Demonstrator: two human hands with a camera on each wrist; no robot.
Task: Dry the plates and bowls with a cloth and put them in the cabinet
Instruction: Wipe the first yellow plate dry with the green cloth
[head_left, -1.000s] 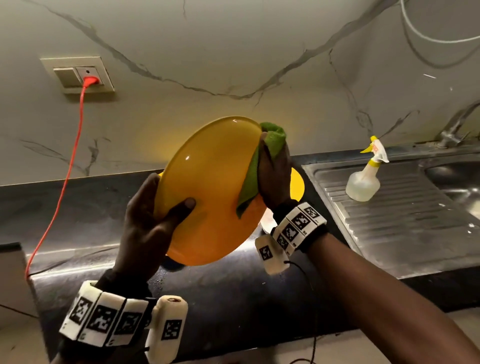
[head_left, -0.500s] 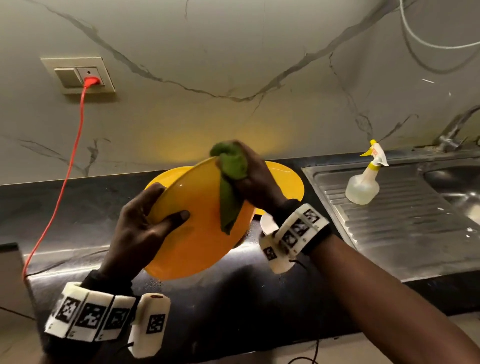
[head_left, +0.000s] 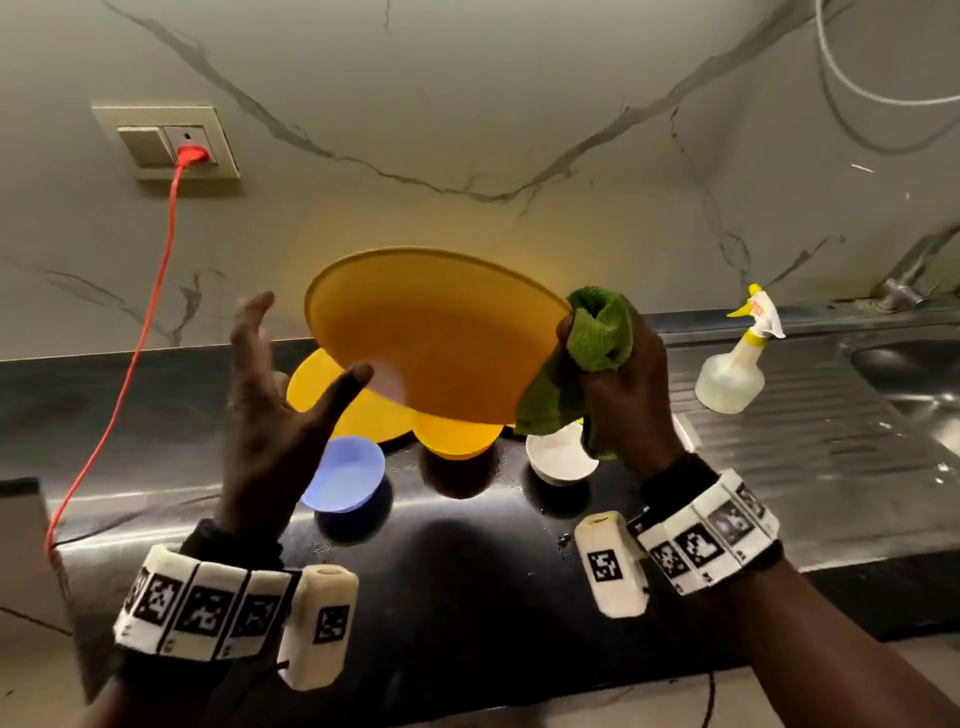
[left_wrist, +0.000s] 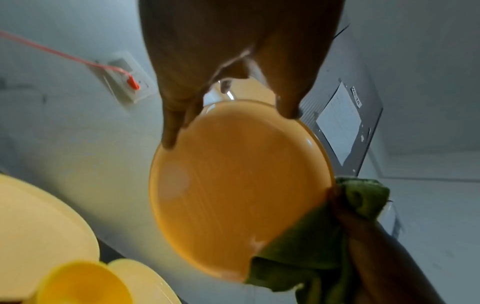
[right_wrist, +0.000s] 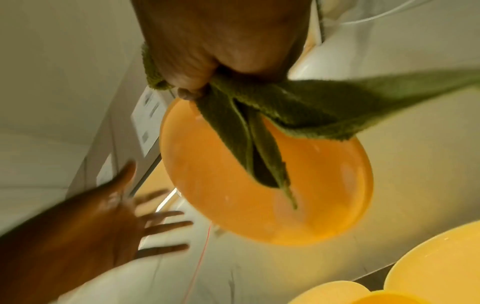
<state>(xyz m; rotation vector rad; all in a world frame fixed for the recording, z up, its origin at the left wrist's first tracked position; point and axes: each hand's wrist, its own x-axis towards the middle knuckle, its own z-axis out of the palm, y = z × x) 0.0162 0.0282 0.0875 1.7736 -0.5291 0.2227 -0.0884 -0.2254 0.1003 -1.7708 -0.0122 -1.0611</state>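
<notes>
A: What just changed?
B: Your left hand (head_left: 270, 415) has let go, fingers spread; your right hand (head_left: 623, 395) alone pinches the round orange plastic plate (head_left: 431, 338) through the green terry cloth (head_left: 587, 353).
A: Meaning?
B: You're probably turning it to dry its other side.

No plain words readable in the head view. Black-and-white square code tags, no letters, run along the wrist band (head_left: 202, 608) below the left hand (head_left: 270, 415) and the band (head_left: 711, 535) below the right hand (head_left: 628, 405). Spray bottle (head_left: 730, 374) trigger has orange print, too small to read. Left wrist view: small tag (left_wrist: 356, 96) at a grey panel's (left_wrist: 309, 107) edge reads approx. "VS 18", blurred; the paper sheet (left_wrist: 337, 123) on the panel can't be read.
</notes>
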